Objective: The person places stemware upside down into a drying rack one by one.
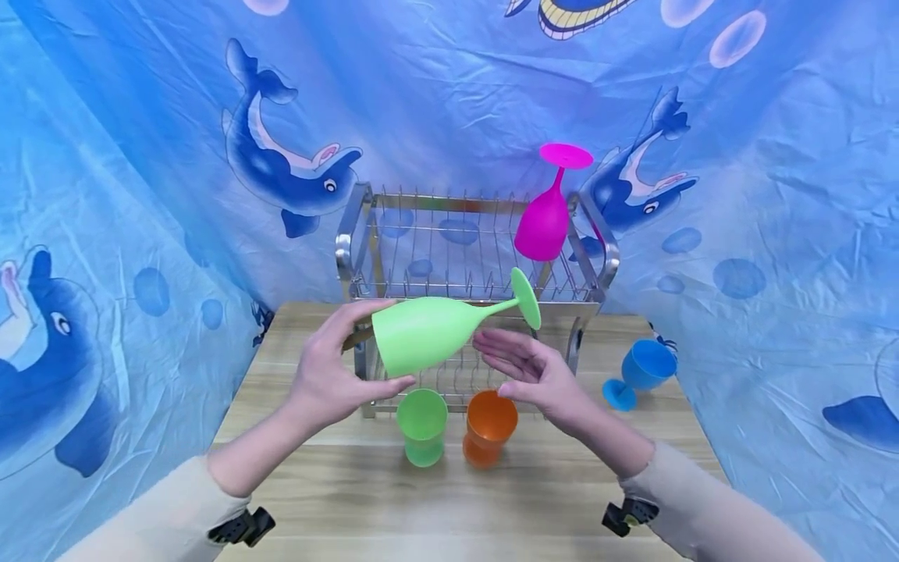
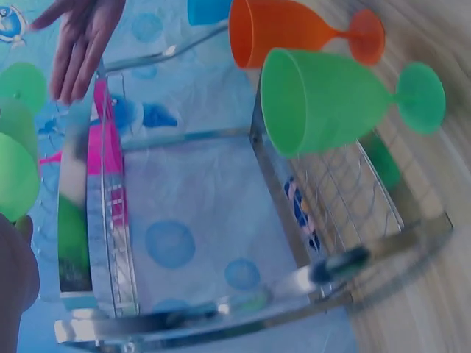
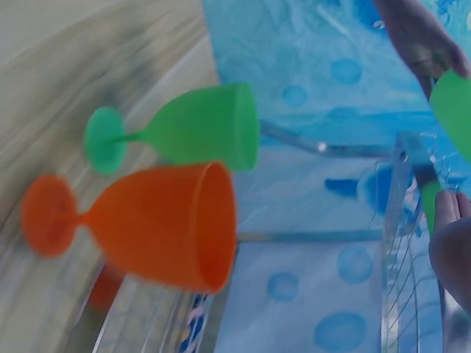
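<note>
Pinching a green cup (image 1: 421, 336) near its rim (image 1: 381, 347), the left hand (image 1: 333, 371) has stem (image 1: 500, 307) and foot (image 1: 527, 299) jutting rightward from the grip, beside the right hand (image 1: 537, 378), whose thumb and fingers are spread.

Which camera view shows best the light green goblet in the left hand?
The head view: the light green goblet shows bowl, stem and base there. The left wrist view cuts it at the left edge; the right wrist view shows only a piece at the right edge.

Head view: from above, forward and down; wrist views: nearer, turned sideways, sharing rack (image 1: 343, 251) and held green goblet (image 1: 424, 336).
</note>
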{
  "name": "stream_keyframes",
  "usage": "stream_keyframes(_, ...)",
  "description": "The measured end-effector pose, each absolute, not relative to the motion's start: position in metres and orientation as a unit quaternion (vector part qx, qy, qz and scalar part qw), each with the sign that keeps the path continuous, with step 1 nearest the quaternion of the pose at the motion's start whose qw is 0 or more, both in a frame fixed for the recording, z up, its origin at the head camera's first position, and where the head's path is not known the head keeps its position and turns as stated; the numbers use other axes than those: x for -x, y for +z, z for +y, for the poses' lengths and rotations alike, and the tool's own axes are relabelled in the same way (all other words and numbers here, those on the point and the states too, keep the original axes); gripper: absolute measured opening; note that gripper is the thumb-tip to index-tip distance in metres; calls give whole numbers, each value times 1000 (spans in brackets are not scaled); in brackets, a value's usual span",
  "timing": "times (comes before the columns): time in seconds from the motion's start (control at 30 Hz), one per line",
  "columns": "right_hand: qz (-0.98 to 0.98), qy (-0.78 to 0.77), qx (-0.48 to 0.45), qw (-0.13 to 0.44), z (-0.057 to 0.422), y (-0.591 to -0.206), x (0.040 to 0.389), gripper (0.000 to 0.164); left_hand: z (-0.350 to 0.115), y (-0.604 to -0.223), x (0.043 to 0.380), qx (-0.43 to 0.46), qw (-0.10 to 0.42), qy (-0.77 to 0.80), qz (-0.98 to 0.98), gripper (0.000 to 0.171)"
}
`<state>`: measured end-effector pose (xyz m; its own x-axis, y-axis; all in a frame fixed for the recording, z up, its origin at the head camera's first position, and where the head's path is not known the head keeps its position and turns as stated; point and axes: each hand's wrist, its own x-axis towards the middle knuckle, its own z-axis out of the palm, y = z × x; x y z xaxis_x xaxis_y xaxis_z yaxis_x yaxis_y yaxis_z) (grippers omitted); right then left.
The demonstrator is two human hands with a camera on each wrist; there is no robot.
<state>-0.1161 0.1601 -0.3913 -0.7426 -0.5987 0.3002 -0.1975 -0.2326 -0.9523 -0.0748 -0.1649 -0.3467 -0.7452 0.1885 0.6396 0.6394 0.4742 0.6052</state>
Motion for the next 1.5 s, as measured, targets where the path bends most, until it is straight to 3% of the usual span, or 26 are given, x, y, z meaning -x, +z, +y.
stream_keyframes(0.3, 581, -752, 297, 94, 132, -374, 123, 93, -142, -356, 72, 228, 229, -498, -805, 96)
stream_keyframes(0.63, 555, -748, 354, 81, 124, -360, 136, 65, -137, -365, 70, 212, 224, -510, -803, 94)
stream_keyframes(1.5, 582, -705, 398, 80, 122, -356, 152, 53, -136, -376, 70, 191, 206, -536, -796, 94)
